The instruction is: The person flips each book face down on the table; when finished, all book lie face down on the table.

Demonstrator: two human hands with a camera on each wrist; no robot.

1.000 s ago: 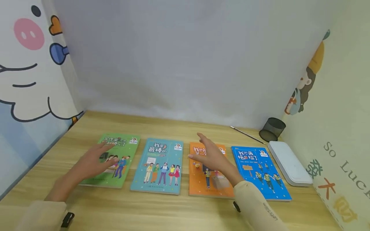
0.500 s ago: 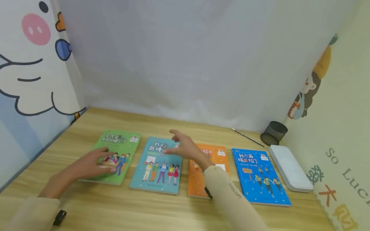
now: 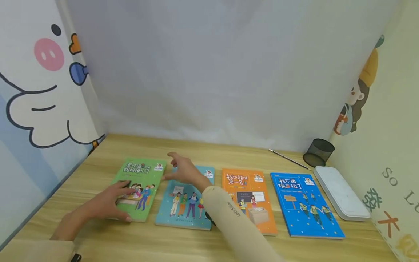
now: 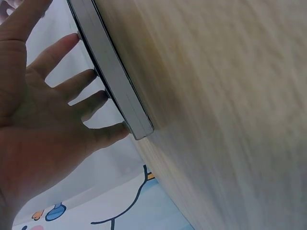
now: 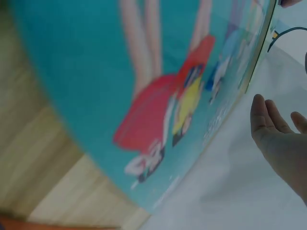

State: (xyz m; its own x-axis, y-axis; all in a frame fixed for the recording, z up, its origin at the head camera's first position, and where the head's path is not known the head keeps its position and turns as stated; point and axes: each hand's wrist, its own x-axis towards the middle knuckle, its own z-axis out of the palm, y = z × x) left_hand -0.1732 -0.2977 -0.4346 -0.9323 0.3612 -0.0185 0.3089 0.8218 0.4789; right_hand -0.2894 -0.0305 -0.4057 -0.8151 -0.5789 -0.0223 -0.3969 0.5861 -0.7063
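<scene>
Four fingers and the thumb of my left hand (image 3: 106,202) spread over the lower left of a green book (image 3: 139,180), which lies flat on the table. In the left wrist view, fingertips meet the cover's edge above the book's page block (image 4: 115,76). My right hand (image 3: 186,171), fingers extended and apart, hovers over the upper part of a teal book (image 3: 181,213). Its index finger and thumb point toward the green book's right edge. Close up in the right wrist view is the teal cover (image 5: 76,57), beneath the wrist.
An orange book (image 3: 247,187) and a blue book (image 3: 309,207) lie to the right in the same row. Beyond them are a white rectangular case (image 3: 342,193), a pencil (image 3: 289,159) and a black mesh pen cup (image 3: 319,152). Printed walls and a pale backdrop (image 3: 229,80) enclose the wooden table (image 3: 157,243).
My right hand has swept left from over the orange book to over the teal book. My left hand has lowered onto the green book. The head view has shifted slightly.
</scene>
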